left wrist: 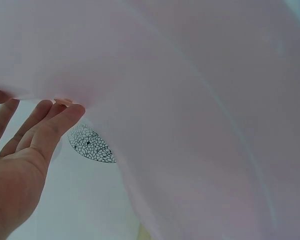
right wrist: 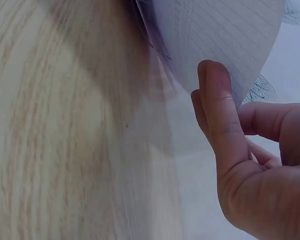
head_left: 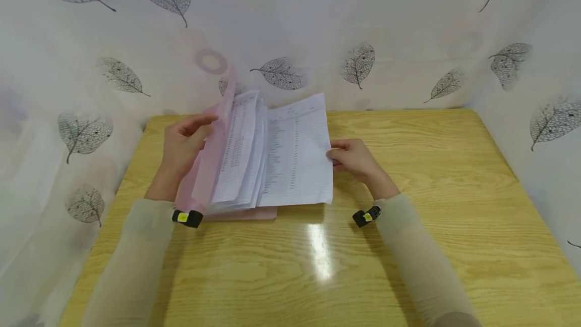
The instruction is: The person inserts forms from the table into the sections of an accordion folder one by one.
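A pink folder point(head_left: 262, 213) lies on the table with its front cover point(head_left: 214, 158) lifted. Its edge is pinched by my left hand point(head_left: 183, 143), whose fingers point(left wrist: 55, 127) meet the pink cover point(left wrist: 180, 125) in the left wrist view. Printed sheets point(head_left: 240, 150) fan out inside the folder. At the right, my right hand point(head_left: 356, 160) pinches the outer edge of a printed sheet point(head_left: 299, 155), which is raised and spread rightward. The right wrist view has my right hand's fingers point(right wrist: 222, 120) and thumb at the bent sheet point(right wrist: 215, 40).
The wooden table point(head_left: 431, 191) extends to the right and in front of the folder. A pale leaf-print curtain point(head_left: 308, 29) hangs behind the table and along both sides. Black wrist cameras point(head_left: 188, 218) are strapped on both wrists.
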Demonstrator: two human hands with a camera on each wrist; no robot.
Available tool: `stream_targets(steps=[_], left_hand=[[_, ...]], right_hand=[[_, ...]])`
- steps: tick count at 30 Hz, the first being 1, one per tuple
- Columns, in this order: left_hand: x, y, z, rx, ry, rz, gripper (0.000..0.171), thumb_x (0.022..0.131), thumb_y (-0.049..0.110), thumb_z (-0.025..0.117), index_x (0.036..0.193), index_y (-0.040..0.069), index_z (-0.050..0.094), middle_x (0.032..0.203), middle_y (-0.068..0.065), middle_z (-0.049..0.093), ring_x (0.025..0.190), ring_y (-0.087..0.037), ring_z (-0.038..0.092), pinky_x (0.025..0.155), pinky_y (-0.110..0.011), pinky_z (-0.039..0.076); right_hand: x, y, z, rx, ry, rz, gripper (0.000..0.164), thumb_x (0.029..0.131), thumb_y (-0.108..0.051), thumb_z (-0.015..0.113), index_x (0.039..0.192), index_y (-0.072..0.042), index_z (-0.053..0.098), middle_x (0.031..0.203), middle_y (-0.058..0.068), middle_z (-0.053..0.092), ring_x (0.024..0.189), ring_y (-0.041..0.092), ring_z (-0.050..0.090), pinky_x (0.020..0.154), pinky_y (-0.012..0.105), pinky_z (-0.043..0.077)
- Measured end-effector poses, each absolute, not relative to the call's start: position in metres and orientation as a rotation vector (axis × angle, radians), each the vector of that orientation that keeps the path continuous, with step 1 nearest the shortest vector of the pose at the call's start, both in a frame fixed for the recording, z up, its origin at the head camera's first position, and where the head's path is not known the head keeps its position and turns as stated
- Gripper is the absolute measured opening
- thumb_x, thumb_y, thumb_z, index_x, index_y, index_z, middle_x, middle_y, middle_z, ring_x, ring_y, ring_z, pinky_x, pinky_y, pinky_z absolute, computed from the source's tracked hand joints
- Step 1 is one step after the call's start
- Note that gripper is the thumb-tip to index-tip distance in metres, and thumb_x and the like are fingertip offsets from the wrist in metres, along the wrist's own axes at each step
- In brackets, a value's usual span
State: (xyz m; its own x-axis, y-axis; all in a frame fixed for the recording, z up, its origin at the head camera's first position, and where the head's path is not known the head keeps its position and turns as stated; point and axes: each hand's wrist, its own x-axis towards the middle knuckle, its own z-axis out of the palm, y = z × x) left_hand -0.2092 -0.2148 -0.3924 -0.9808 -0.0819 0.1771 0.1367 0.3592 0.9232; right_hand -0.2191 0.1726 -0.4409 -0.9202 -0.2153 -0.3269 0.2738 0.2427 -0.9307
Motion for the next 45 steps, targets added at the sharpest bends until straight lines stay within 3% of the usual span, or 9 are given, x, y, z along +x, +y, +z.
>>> stream_targets(steps=[9,17,32,45], left_hand=[[-0.21,-0.214,-0.391,-0.083,-2.373,-1.716,0.03,0.101,0.018,0.067,0.125,0.001,0.075,0.1,0.024,0.073,0.083,-0.004,0.061,0.065,-0.015,0.052],[-0.207,-0.214,-0.391,-0.061,-2.399,-1.692,0.03,0.102,0.02,0.066,0.126,0.003,0.075,0.1,0.025,0.072,0.084,-0.005,0.06,0.066,-0.016,0.052],[-0.206,-0.213,-0.392,-0.061,-2.413,-1.679,0.031,0.103,0.019,0.064,0.127,0.002,0.074,0.102,0.025,0.071,0.086,-0.005,0.059,0.066,-0.016,0.05],[-0.207,-0.212,-0.392,-0.074,-2.402,-1.688,0.031,0.102,0.019,0.064,0.125,0.002,0.075,0.104,0.024,0.072,0.088,-0.005,0.061,0.067,-0.016,0.052]], right_hand=[[-0.22,0.177,-0.44,0.074,2.074,-1.73,0.048,0.1,-0.005,0.06,0.145,0.012,0.054,0.121,0.026,0.072,0.081,0.01,0.074,0.074,0.025,0.062],[-0.222,0.184,-0.435,0.058,2.086,-1.664,0.048,0.103,-0.007,0.058,0.147,0.011,0.052,0.136,0.035,0.063,0.084,0.009,0.074,0.075,0.025,0.062],[-0.23,0.175,-0.438,0.118,2.086,-1.716,0.047,0.104,-0.006,0.058,0.147,0.01,0.053,0.139,0.033,0.062,0.087,0.011,0.074,0.078,0.026,0.063],[-0.223,0.152,-0.447,0.061,2.086,-1.721,0.043,0.101,-0.004,0.059,0.141,0.012,0.058,0.13,0.036,0.066,0.085,0.014,0.075,0.075,0.027,0.063]])
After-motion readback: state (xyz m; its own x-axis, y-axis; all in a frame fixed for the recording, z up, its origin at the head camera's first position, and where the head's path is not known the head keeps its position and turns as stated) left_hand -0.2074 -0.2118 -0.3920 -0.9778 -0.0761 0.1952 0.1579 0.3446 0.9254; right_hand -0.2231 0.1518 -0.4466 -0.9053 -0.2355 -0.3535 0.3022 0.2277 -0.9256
